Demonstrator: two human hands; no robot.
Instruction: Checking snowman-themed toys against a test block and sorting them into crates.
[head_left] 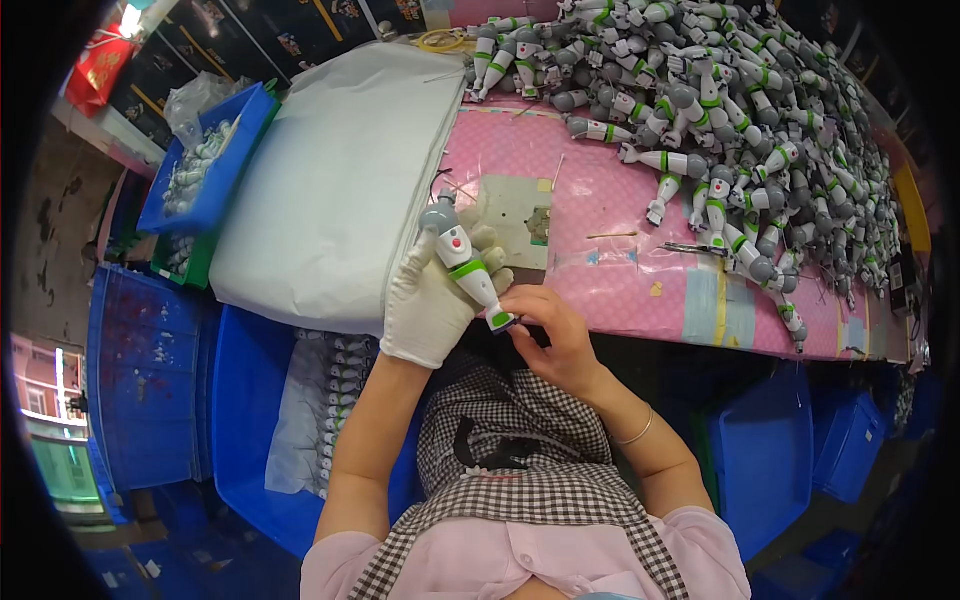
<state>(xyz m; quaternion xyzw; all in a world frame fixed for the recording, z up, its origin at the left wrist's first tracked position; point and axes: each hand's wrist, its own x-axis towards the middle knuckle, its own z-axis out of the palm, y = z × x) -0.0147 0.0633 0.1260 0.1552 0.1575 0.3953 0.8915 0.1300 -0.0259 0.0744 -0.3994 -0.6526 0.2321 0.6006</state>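
A white toy arm (pixel 466 265) with a grey rounded shoulder, a green band and a red dot lies across my left hand (pixel 432 300), which wears a pale glove and is closed around it. Bare and ungloved, my right hand (pixel 553 335) pinches the toy arm's narrow end, where a small green patch shows. Both hands meet just in front of the table's near edge. Beyond them a large heap of similar toy arms (pixel 715 120) covers the back right of the table.
A pink covered table (pixel 620 285) bears cotton swabs and a metal plate (pixel 515 215). White sheeting (pixel 320 170) is stacked at left. Blue bins (pixel 240 430) stand below the table on both sides, the left one holding rows of parts. A blue tray (pixel 240 130) sits far left.
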